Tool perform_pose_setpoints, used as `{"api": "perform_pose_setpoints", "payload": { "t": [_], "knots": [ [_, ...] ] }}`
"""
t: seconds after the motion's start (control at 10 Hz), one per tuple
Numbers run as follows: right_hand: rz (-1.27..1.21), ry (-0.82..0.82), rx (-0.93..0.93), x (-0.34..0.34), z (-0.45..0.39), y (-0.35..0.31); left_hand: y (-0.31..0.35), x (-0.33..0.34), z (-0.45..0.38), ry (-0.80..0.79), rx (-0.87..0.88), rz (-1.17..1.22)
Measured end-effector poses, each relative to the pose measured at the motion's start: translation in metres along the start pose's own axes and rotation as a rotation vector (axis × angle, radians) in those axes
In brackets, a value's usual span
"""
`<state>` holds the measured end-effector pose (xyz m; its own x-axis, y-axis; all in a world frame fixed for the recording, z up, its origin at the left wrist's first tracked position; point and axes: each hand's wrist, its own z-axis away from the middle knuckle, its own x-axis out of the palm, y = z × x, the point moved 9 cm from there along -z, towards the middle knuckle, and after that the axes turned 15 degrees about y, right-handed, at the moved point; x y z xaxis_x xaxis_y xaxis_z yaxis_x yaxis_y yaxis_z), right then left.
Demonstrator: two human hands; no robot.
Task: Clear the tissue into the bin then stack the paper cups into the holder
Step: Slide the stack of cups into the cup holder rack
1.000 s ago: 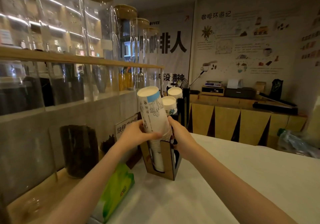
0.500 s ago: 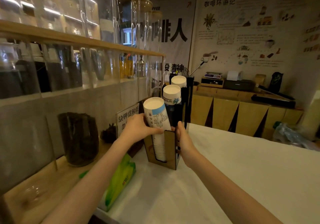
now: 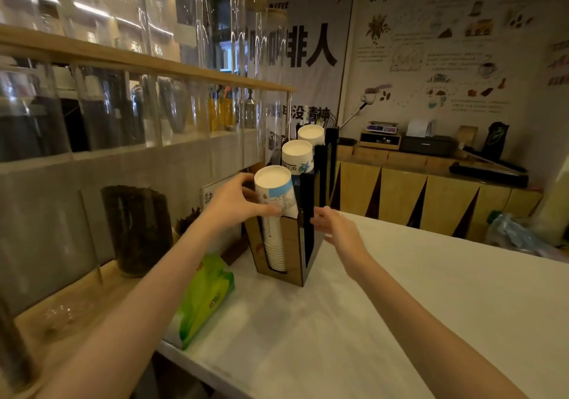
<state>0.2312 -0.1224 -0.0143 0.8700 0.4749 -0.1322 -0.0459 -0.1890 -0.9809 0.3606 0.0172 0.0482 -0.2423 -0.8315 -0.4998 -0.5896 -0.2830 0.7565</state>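
A stack of white paper cups (image 3: 275, 201) with blue print stands upside down in the front slot of the wooden cup holder (image 3: 292, 244), its lower end down near the holder's floor. My left hand (image 3: 237, 203) grips the stack just above the holder's front wall. My right hand (image 3: 334, 224) is off the cups, fingers spread, beside the holder's right side. Two more cup stacks (image 3: 298, 157) fill the slots behind. No loose tissue or bin shows.
A green tissue pack (image 3: 204, 300) lies at the counter's left edge by my left forearm. A dark jar of coffee beans (image 3: 137, 229) stands on the wooden ledge. Glass cylinders line the shelf (image 3: 147, 63) above. The white counter (image 3: 400, 306) stretches right.
The cup stack has sunk deep into the holder's front slot. My right hand has let go of it and drawn back to the right; my left hand rode down with the stack.
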Motion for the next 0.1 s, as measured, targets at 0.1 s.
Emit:
{"api": "perform_pose_setpoints", "payload": {
  "t": [0.1],
  "knots": [
    [-0.050,0.098,-0.123,-0.0447,0.0068,-0.0220,0.0339,-0.0104,0.0036,0.048,0.099,0.019]
  ]
}}
